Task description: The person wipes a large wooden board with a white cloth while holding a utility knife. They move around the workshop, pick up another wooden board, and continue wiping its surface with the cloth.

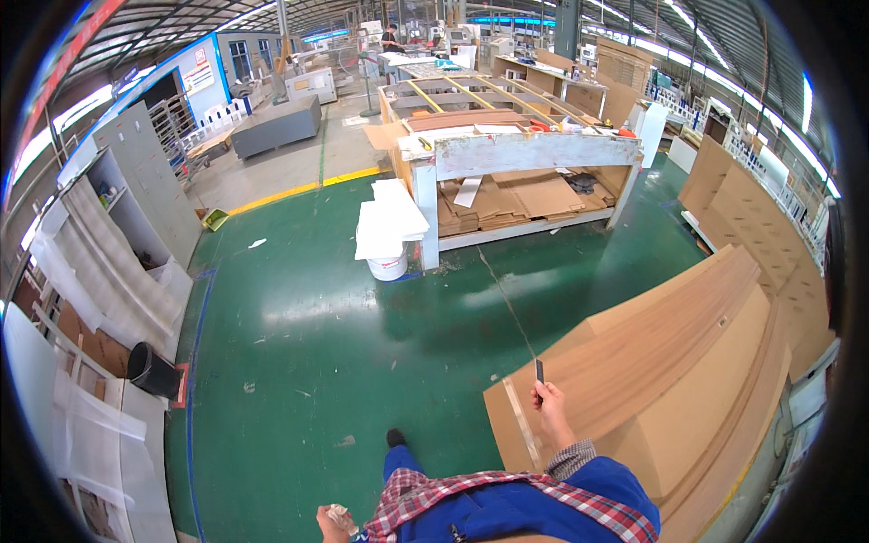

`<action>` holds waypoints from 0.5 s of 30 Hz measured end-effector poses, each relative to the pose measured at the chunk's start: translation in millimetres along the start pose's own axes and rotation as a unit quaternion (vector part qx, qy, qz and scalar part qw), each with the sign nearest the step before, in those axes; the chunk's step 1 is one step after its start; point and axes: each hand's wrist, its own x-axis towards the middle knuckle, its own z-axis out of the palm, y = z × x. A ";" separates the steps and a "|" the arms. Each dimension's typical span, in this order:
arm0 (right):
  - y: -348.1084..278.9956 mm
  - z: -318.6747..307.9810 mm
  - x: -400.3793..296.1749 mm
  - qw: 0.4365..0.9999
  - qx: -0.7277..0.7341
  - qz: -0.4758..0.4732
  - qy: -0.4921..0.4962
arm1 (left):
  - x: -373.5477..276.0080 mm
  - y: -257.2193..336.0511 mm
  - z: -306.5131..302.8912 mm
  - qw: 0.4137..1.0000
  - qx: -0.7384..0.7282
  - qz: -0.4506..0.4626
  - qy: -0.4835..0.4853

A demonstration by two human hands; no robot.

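My right hand [548, 400] is closed around a narrow dark tool [540, 372], which points up and away from me; its exact kind cannot be told. Below and to the right of that hand lies a long wood-grain panel [652, 339] on cardboard [597, 326]. At the bottom edge, my left hand [330, 524] grips a crumpled whitish wad [343, 517], paper or cloth. One of my feet [396, 438] shows on the green floor between the hands.
A worktable [536, 153] with cardboard on its lower shelf stands ahead. White sheets [390, 220] rest on a white bucket [388, 267] beside it. Cabinets [146, 183] and a black bin [155, 372] line the left. A person [390, 39] is far off.
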 end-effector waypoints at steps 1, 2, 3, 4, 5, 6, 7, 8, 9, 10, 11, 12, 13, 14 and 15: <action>-0.1 10.9 16.7 1.000 0.015 0.013 0.020 | 25.3 15.1 19.3 1.000 -0.007 -0.016 -0.021; 7.0 14.6 43.2 1.000 0.019 -0.005 0.013 | 42.2 35.1 38.0 0.999 -0.013 -0.031 -0.036; 1.6 15.9 59.5 0.999 0.012 -0.010 0.046 | 60.7 60.1 71.5 0.996 0.021 -0.045 -0.075; -3.6 25.8 78.8 0.997 0.012 -0.014 0.071 | 80.8 89.1 106.3 0.996 0.035 -0.071 -0.037; -15.7 37.6 96.6 0.995 0.011 -0.022 0.102 | 103.3 115.0 150.8 0.994 0.042 -0.074 -0.075; -31.1 52.6 109.2 0.991 0.041 -0.030 0.125 | 121.7 138.0 190.0 0.990 0.049 -0.078 -0.108; -51.2 68.5 119.5 0.986 0.072 -0.036 0.148 | 141.0 160.2 226.1 0.986 0.100 -0.069 -0.114; -75.7 79.3 134.4 0.978 0.101 -0.052 0.175 | 166.9 176.7 275.4 0.979 0.147 -0.062 -0.130; -90.1 84.2 144.7 0.976 0.088 -0.074 0.183 | 186.0 189.0 321.2 0.971 0.172 -0.059 -0.156; -101.9 85.1 151.9 0.973 0.075 -0.094 0.196 | 202.6 198.7 365.6 0.961 0.200 -0.058 -0.184; -110.1 86.5 167.9 0.969 0.069 -0.115 0.208 | 218.1 210.1 412.1 0.951 0.222 -0.051 -0.208; -106.2 74.5 180.4 0.967 0.044 -0.105 0.228 | 234.2 211.6 456.6 0.941 0.239 -0.048 -0.236; -103.2 69.1 192.1 0.960 0.044 -0.106 0.255 | 249.7 212.0 498.0 0.931 0.254 -0.043 -0.259; -102.0 65.6 202.2 0.953 0.044 -0.106 0.280 | 268.4 211.9 539.2 0.915 0.252 -0.080 -0.305; -98.1 58.7 211.1 0.946 0.042 -0.103 0.304 | 283.9 209.3 576.9 0.897 0.247 -0.120 -0.347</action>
